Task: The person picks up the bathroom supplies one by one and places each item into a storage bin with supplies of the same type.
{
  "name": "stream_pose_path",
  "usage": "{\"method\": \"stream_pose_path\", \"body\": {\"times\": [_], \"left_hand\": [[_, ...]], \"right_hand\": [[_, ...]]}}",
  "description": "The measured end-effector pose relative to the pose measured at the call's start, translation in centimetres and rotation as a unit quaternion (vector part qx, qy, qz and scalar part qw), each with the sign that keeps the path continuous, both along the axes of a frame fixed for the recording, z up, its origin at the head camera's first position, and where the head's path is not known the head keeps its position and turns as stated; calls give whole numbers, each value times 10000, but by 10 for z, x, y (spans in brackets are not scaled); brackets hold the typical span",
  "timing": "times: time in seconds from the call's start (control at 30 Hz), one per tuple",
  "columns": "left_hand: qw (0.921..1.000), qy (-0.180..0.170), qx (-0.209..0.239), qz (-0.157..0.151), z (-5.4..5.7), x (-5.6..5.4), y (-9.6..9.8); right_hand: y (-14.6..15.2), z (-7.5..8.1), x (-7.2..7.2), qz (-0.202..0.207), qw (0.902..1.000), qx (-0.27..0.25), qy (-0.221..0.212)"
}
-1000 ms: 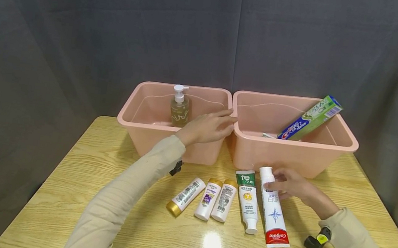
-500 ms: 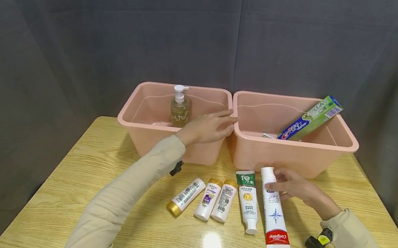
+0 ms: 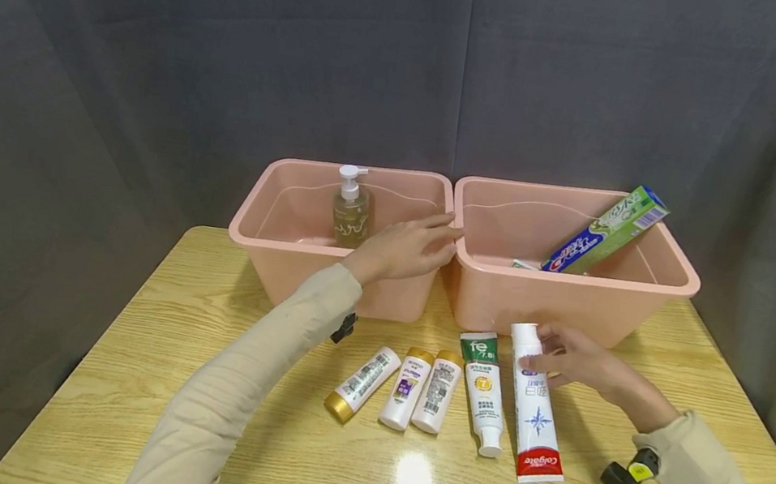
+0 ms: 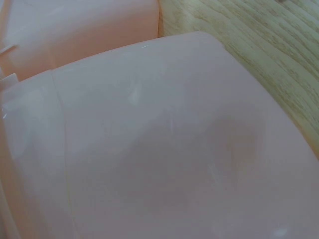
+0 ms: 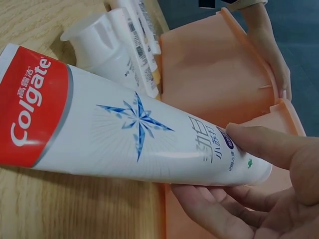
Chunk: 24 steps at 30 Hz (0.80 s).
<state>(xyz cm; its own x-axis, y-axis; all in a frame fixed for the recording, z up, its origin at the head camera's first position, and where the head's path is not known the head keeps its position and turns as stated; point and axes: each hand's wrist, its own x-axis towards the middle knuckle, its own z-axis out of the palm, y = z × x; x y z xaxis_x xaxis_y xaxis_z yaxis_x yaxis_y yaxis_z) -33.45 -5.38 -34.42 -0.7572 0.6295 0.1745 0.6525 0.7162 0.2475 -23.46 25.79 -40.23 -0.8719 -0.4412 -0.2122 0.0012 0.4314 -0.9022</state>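
My right hand (image 3: 574,361) holds a white Colgate toothpaste tube (image 3: 537,409) near its cap end. In the right wrist view the thumb (image 5: 264,142) lies on the tube's upper face and the fingers curl underneath. The tube's red end points toward the front of the table, its white cap toward the right bin. My left hand (image 3: 409,251) rests with fairly straight fingers where the rims of the left pink bin (image 3: 342,253) and the right pink bin (image 3: 574,279) meet. The left wrist view shows only pink bin walls (image 4: 149,124) and wood, with the hand out of sight.
A second toothpaste tube (image 3: 485,398) with a green end lies left of the Colgate tube. Farther left lie three small gold-capped bottles (image 3: 405,389). A pump bottle (image 3: 350,217) stands in the left bin. A green and blue toothpaste box (image 3: 606,231) leans in the right bin.
The right forearm has shifted slightly right, and the toothpaste tube's cap end has moved a little right and up with the hand. The left hand has stayed in place.
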Motion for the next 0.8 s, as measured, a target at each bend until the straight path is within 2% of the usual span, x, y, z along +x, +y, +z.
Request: {"method": "stream_pose_path", "body": {"times": [0.3, 0.8], "left_hand": [[10000, 5, 9, 14, 3, 0, 0], [10000, -39, -10, 12, 1, 0, -1]], "right_hand": [[2, 5, 0, 80, 9999, -104, 45], [3, 12, 3, 107, 9997, -199, 87]]}}
